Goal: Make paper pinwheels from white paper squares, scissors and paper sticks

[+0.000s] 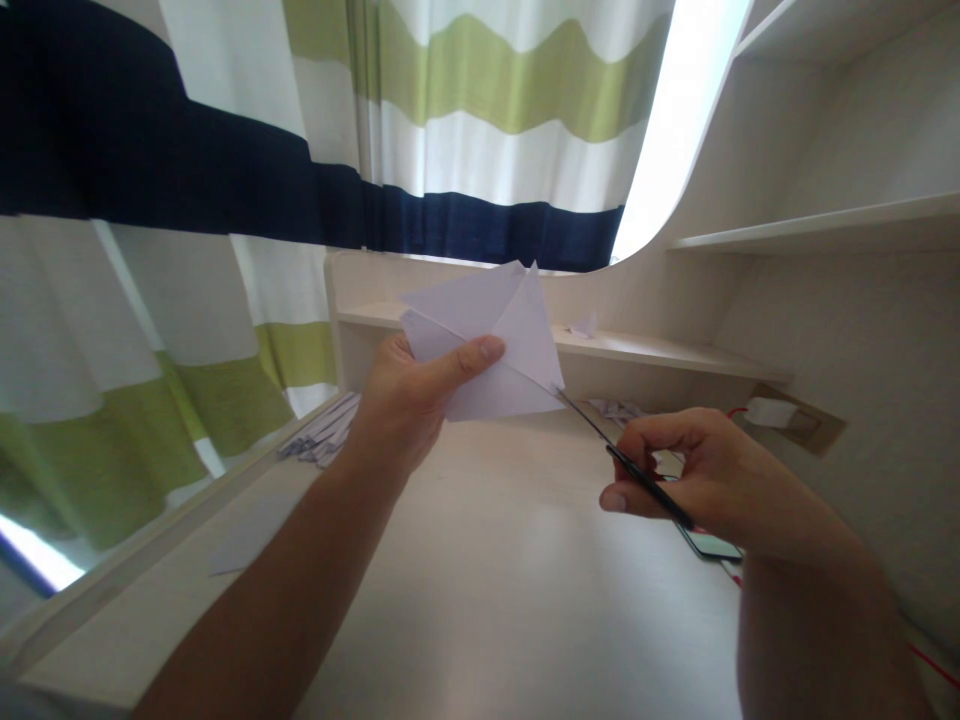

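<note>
My left hand [420, 385] is closed on a folded white sheet of paper [529, 345], thumb on top and the other fingers behind it. Creases run across the sheet and its flaps stand a little apart at the upper edge. Dark-handled scissors [649, 485] are in my right hand [697, 470], with fingers and thumb around the handles. Their thin blades point up and left, and the tip meets the lower right corner of the paper. Both hands are raised above the white desk [480, 600]. How far the blades are apart cannot be made out.
A bundle of paper strips [322, 430] lies at the desk's left back, with a flat white sheet [255, 530] nearer. Paper scraps [619, 410] lie at the back. A phone [712, 545] is under my right hand. A white charger [771, 412] sits in the wall socket.
</note>
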Tool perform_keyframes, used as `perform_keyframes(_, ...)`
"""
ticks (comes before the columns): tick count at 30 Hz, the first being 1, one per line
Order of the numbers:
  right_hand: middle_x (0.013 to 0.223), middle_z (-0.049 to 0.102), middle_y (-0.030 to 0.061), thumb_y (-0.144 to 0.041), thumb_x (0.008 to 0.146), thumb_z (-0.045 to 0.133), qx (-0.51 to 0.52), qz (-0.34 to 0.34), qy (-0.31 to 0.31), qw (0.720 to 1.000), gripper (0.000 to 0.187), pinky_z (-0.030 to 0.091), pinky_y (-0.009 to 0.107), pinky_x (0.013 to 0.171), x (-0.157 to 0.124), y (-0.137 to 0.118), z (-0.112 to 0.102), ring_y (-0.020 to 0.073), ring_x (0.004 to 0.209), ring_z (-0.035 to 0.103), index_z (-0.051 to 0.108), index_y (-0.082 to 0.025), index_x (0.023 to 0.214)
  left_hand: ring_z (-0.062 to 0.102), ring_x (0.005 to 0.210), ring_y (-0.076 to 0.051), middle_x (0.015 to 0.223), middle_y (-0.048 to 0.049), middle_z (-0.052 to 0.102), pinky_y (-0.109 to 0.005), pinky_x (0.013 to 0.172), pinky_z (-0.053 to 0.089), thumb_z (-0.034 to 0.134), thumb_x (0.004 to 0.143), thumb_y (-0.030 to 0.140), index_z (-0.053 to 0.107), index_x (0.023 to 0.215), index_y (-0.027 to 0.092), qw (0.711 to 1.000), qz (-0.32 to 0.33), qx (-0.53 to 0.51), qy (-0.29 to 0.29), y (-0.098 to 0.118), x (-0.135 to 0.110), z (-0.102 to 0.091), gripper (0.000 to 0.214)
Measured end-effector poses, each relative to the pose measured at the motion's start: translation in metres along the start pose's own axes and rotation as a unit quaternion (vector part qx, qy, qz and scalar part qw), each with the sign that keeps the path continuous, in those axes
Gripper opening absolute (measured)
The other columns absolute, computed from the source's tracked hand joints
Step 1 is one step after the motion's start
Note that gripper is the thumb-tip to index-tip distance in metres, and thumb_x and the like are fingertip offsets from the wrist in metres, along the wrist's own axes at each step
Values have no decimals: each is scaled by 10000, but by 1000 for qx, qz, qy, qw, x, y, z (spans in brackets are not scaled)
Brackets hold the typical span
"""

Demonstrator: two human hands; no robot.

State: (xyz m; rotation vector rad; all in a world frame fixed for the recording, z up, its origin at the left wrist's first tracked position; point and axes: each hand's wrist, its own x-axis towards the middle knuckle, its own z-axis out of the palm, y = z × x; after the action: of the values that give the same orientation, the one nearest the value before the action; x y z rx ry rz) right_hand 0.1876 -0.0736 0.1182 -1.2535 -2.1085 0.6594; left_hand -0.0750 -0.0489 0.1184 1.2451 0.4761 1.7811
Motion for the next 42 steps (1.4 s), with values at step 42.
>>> perform_keyframes(42,569,472,-47,-481,728,943,2,-28,1,1000,510,332,256,509,1,8,-2,107,564,414,548,-195,581,804,1037,-309,1105,-96,846,-405,960,666,990,665,309,817,1076,183,999,17,-25,-19,-7,5,-5,463)
